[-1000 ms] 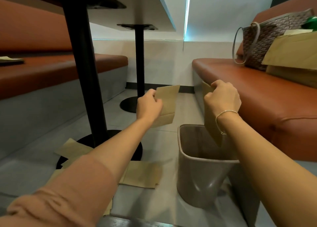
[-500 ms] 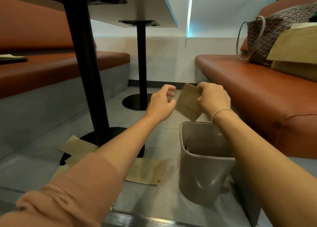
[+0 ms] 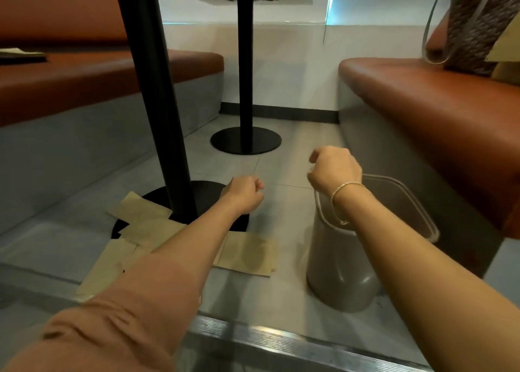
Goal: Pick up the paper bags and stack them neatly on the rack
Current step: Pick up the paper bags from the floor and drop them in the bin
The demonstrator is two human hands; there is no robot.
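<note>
grey tiled floor (image 3: 284, 293) | orange benches (image 3: 439, 104) | black table post (image 3: 157, 101)

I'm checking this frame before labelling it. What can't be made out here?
Head view only:
- Inside of the grey bin: hidden by the right hand and forearm.
- Paper bags on the floor: their count, overlapped and crossed by the left arm.
- Handbag on the bench: cut off by the top and right edges.
- Left hand: curled fingers face away.
</note>
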